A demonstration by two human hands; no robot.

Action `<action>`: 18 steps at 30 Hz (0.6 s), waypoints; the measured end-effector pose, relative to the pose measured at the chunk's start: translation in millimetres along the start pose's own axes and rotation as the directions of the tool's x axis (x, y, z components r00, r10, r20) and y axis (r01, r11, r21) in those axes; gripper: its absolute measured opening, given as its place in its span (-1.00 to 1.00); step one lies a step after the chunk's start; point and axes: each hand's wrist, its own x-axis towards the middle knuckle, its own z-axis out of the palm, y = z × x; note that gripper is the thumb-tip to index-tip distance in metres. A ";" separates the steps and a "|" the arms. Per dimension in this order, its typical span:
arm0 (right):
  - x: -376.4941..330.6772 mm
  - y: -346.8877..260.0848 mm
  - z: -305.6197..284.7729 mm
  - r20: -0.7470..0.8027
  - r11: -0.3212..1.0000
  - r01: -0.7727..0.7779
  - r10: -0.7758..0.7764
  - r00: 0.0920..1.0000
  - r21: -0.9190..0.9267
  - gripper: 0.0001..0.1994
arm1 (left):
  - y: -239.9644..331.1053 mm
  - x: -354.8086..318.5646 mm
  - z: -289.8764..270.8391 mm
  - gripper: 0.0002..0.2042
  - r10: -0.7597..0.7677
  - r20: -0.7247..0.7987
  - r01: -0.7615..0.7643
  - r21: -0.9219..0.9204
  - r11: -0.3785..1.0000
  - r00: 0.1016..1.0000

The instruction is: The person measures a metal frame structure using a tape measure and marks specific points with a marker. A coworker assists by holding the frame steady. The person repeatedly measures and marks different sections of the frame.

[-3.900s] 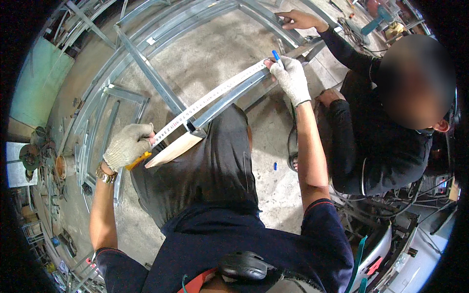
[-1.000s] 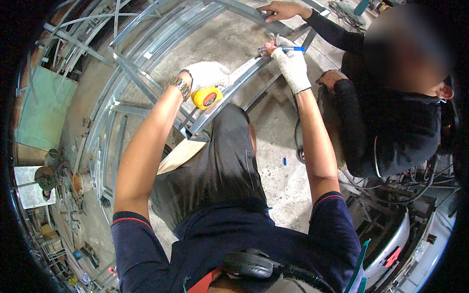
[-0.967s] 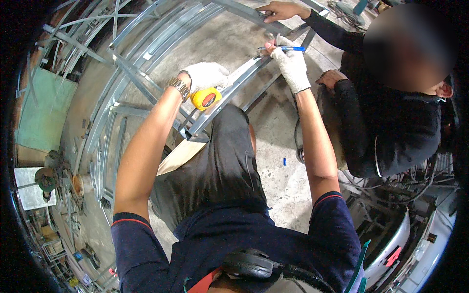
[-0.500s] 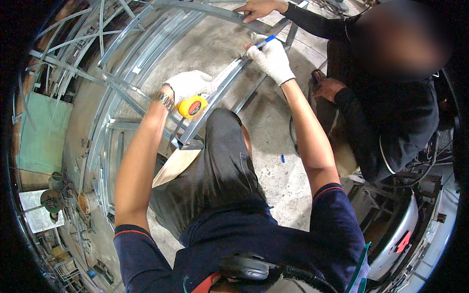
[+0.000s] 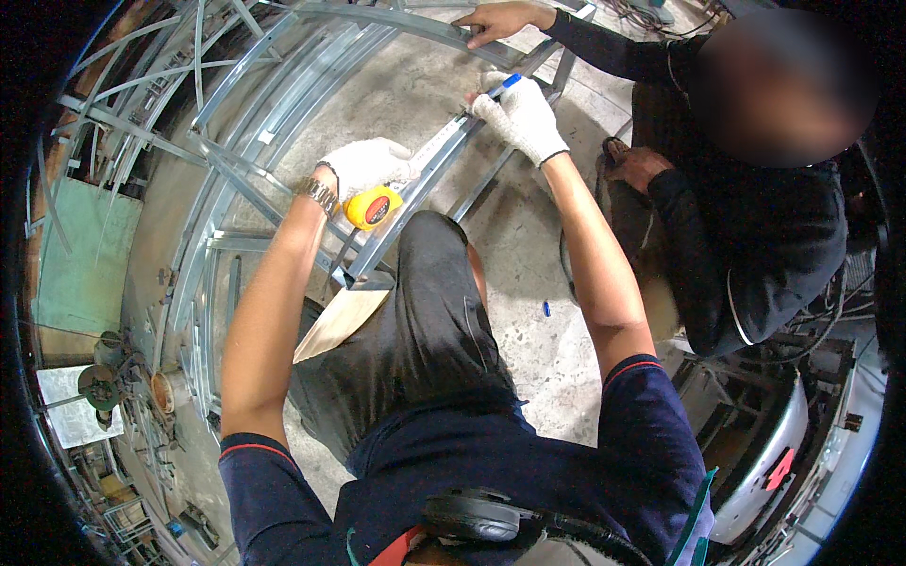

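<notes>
A white knit glove covers my left hand [image 5: 366, 168], which is closed at a yellow tape measure [image 5: 370, 208]. Its pale blade [image 5: 439, 146] runs out along a square steel tube [image 5: 415, 203] toward my other hand. Also gloved, my right hand [image 5: 524, 118] grips a blue pen [image 5: 504, 86] over the tube's far end, where the fingers hide the pen's tip. The tube's near end is open and sits beside my knee, above a piece of pale wood [image 5: 342, 321].
A co-worker in black crouches at the right, one bare hand [image 5: 505, 21] on a far steel bar [image 5: 415, 21]. Steel frames [image 5: 203, 236] spread across the left. A small blue cap [image 5: 546, 308] lies on the concrete floor [image 5: 557, 368].
My right hand and the pen have shifted slightly down and left, and the pen leans a little differently. My left hand and the tape measure stay nearly still.
</notes>
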 end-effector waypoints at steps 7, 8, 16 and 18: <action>-20.2 -15.1 -6.6 -0.210 0.945 -0.144 0.210 0.955 0.293 -0.58 | 22.8 -27.5 0.1 -0.51 0.030 -0.064 -0.029 0.028 0.999 0.997; -25.3 -24.6 -4.9 -0.328 0.914 -0.081 0.224 0.918 0.398 -0.53 | 29.5 -37.1 1.2 -0.49 -0.023 -0.089 0.029 0.071 0.997 0.996; -106.6 -121.9 -2.8 0.266 0.411 -0.449 0.429 0.863 0.794 -0.74 | 53.0 -129.6 45.0 -0.80 0.144 0.057 -0.151 0.133 0.980 0.988; -104.9 -130.4 -0.7 0.291 0.369 -0.442 0.398 0.870 0.818 -0.79 | 52.9 -154.6 49.8 -0.76 0.194 -0.024 -0.190 0.100 0.977 0.981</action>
